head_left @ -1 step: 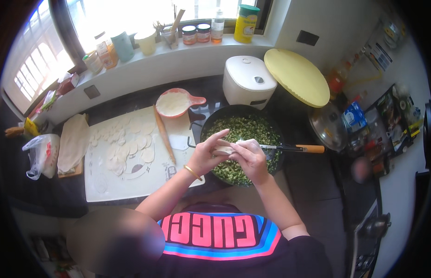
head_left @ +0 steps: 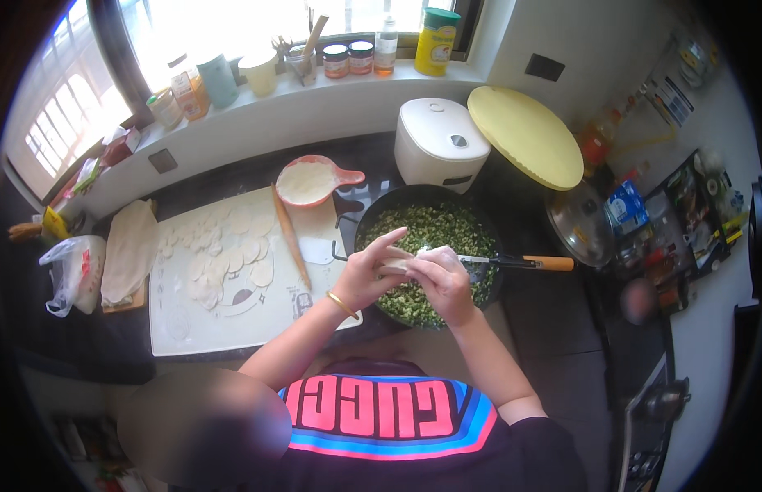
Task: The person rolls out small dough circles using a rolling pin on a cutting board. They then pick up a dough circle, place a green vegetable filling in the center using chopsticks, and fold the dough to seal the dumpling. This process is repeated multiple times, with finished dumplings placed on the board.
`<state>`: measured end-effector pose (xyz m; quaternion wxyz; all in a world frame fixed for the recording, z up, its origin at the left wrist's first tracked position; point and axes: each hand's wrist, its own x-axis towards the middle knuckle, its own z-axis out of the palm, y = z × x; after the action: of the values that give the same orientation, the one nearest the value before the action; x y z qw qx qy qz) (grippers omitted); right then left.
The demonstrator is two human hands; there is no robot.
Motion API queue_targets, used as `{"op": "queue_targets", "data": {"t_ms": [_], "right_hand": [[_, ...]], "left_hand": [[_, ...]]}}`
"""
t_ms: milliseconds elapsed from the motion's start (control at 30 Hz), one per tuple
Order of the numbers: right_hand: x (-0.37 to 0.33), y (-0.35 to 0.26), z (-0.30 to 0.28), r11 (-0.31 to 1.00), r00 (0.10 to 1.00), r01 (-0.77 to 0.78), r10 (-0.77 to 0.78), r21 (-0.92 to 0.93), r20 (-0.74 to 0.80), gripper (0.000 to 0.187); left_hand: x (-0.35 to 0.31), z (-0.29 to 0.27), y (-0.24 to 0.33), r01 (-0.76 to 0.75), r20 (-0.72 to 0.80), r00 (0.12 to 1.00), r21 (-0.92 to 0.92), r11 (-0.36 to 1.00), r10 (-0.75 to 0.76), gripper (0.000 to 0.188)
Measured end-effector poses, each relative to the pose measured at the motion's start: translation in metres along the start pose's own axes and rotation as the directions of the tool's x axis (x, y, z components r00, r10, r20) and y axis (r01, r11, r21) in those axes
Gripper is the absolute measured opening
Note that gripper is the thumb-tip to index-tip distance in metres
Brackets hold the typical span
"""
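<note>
Above a wide dark pan of chopped green filling, my two hands meet at a small pale dumpling. My left hand, with a gold bangle at its wrist, supports it with the fingers, the index finger raised. The fingertips of my right hand are pinched on the dumpling's edge; the fingers partly hide it. An orange-ended handle reaches out over the pan's right side. Left of the pan, thin round dough wrappers lie on a floury white mat, beside a wooden rolling pin.
A red handled bowl of flour stands behind the mat. A white rice cooker and a round yellow tray are behind the pan. On the left, a rolled dough sheet lies near a plastic bag. A glass lid leans at right.
</note>
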<state>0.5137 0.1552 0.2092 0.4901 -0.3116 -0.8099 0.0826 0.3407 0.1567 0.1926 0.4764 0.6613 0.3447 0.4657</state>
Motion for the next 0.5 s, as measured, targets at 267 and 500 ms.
{"op": "queue_targets", "data": {"t_ms": [267, 500], "right_hand": [[0.004, -0.005, 0.005, 0.996, 1.0, 0.011, -0.013, -0.089, -0.014, 0.013], [0.013, -0.017, 0.012, 0.999, 0.999, 0.008, -0.007, -0.038, 0.032, 0.014]], "left_hand": [[-0.004, 0.002, 0.002, -0.036, -0.161, 0.985, 0.162, 0.986, 0.063, 0.087], [-0.011, 0.001, 0.011, -0.049, -0.195, 0.976, 0.235, 0.971, 0.096, 0.084]]}}
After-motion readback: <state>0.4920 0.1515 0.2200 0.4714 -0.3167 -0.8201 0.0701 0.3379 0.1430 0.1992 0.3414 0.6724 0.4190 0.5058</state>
